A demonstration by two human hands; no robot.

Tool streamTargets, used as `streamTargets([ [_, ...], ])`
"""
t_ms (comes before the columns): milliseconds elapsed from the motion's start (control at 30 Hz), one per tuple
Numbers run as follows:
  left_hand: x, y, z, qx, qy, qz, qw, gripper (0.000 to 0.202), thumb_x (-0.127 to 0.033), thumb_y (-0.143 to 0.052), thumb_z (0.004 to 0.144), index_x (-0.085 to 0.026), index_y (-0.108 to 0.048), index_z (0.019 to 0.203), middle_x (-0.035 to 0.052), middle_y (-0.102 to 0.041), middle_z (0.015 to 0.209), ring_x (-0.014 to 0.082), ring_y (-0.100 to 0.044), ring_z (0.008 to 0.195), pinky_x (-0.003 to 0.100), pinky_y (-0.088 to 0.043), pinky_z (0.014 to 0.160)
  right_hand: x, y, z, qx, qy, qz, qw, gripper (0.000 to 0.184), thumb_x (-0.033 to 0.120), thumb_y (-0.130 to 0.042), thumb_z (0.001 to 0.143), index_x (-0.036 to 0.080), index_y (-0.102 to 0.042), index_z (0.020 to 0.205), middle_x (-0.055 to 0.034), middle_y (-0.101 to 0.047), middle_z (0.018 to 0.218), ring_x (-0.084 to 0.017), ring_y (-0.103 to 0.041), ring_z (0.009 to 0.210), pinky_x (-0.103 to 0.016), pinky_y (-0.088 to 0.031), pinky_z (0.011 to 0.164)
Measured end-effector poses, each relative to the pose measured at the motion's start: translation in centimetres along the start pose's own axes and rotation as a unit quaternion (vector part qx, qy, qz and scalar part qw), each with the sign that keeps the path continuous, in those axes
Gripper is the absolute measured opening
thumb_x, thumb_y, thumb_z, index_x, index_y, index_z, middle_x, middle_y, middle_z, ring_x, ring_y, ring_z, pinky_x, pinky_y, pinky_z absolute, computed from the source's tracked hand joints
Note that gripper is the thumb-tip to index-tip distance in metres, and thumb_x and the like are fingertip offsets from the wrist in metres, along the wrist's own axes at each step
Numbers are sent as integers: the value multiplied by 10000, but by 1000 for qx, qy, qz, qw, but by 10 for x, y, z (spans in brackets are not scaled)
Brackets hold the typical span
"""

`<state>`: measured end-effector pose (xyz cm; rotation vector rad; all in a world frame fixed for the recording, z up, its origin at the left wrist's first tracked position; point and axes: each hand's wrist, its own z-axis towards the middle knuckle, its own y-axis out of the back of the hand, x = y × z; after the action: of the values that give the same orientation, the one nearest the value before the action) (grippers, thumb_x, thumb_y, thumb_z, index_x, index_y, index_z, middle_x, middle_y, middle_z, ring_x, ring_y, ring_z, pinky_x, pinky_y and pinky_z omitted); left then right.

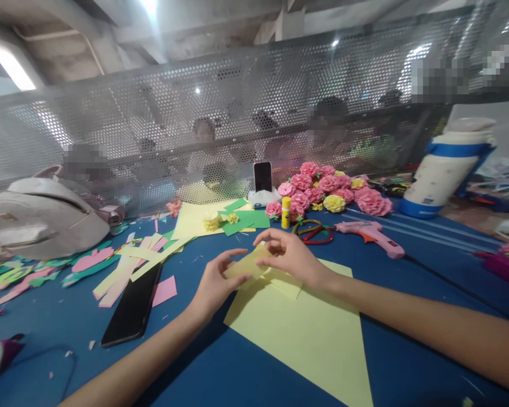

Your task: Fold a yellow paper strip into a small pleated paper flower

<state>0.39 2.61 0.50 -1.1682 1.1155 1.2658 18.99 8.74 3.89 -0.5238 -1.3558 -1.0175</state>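
Observation:
My left hand (221,277) and my right hand (292,257) hold a small piece of yellow paper (249,267) between them, raised above the table. Fingers and thumb of each hand close on its opposite ends. Beneath the right hand lies another small yellow paper piece (289,285). Both are over a large pale yellow sheet (318,333) spread on the blue table. Just beyond my hands stand a yellow glue stick (285,213) and scissors with red handles (321,234).
A pink glue gun (379,236) with a black cord lies at right, near a white-and-blue bottle (447,169). Pink paper flowers (328,183) are piled at the back. A black phone (133,305), paper strips (127,265) and a white backpack (46,217) occupy the left.

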Motion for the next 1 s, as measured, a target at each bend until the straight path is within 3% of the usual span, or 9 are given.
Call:
streamTargets([
  [100,3,2,2,-47,22,-42,998,390,-225,-841,618,-133,-700,969,40,-736,791,129,-648,636,207,-502,591,-5,1,4,-9,-55,75,996,379,234,-804,632,191,-592,944,13,-692,721,-151,-645,658,-240,-471,588],
  [333,5,7,2,-92,15,-96,991,357,-314,-862,621,-142,-695,886,63,-760,850,147,-693,716,206,-520,644,-18,0,5,-24,-100,137,985,447,268,-811,624,194,-587,1003,-37,-744,810,-190,-702,690,-286,-548,604],
  [533,6,7,1,-100,8,-113,989,313,-289,-870,613,-141,-712,839,68,-762,854,151,-700,737,220,-529,695,-22,-1,6,-35,-108,153,982,420,273,-815,649,195,-610,1007,-42,-756,828,-185,-713,702,-271,-553,613],
  [1000,7,10,2,-144,21,-97,985,335,-342,-891,571,-133,-696,746,-7,-664,648,77,-546,543,184,-423,539,-25,0,7,-37,-111,163,980,411,287,-836,636,184,-619,970,-38,-753,796,-190,-717,712,-274,-562,616],
])
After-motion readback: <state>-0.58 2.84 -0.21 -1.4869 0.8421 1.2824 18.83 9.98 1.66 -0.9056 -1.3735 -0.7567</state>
